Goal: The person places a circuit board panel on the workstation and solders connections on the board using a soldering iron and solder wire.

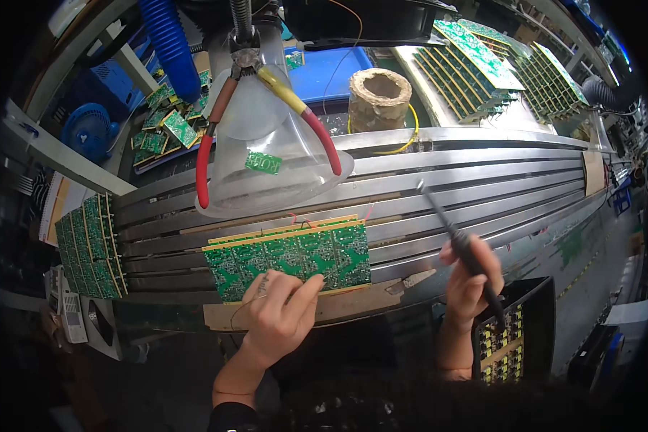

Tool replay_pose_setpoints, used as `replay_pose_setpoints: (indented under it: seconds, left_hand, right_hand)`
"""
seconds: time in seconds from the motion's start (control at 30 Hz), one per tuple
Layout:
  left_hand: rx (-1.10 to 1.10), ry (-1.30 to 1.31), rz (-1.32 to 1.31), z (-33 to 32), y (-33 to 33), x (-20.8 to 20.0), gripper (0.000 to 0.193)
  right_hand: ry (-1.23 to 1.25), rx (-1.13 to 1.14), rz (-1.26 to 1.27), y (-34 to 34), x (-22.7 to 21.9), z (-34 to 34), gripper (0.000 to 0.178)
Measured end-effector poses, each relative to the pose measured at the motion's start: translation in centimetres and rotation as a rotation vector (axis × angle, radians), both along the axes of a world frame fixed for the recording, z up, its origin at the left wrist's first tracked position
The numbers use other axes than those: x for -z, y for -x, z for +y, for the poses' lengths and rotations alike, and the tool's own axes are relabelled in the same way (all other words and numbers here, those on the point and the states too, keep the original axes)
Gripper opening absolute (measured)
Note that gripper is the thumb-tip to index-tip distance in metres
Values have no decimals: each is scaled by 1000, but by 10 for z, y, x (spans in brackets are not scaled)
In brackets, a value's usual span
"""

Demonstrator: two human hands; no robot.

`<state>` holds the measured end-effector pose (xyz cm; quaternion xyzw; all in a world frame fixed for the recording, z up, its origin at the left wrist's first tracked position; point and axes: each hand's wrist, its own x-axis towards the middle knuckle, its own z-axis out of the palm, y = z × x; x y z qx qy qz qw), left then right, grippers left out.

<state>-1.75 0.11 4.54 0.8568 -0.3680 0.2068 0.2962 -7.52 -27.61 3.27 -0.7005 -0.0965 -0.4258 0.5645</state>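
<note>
In my raised right hand (474, 277) is a black soldering iron (450, 229); its metal tip points up and left, apart from the boards. My left hand (284, 309) lies over the lower edge of a green circuit-board panel (295, 252), thumb and fingers pinched around a thin solder wire (239, 311). A short end of that wire seems to stick out at the fingertips. The panel lies solder side up on the metal rails, with thin leads rising behind its far edge.
Above the panel hangs a clear fume hood (266, 191) with red-handled pliers (203, 169) in front. More panels stand at left (90, 248) and stacked at far right (479, 65). A black bin (540, 309) of components sits beside my right arm. A cardboard roll (381, 108) stands behind the rails.
</note>
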Motion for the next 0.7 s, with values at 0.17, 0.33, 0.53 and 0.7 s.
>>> replay_pose_setpoints:
  seconds: [0.17, 0.33, 0.53, 0.7]
  left_hand:
    - [-30, 39, -127, -26, -4, -8, 26]
    - [-39, 142, -163, -36, -10, 1, 24]
    - [-66, 135, -158, -38, -10, 5, 23]
    - [-72, 152, -144, -39, -11, 5, 22]
  right_hand:
    - [26, -158, 62, 21, 12, 8, 34]
    - [21, -158, 63, 19, 15, 17, 29]
    - [43, -170, 86, 15, 17, 24, 23]
    - [59, -176, 111, 17, 17, 23, 24]
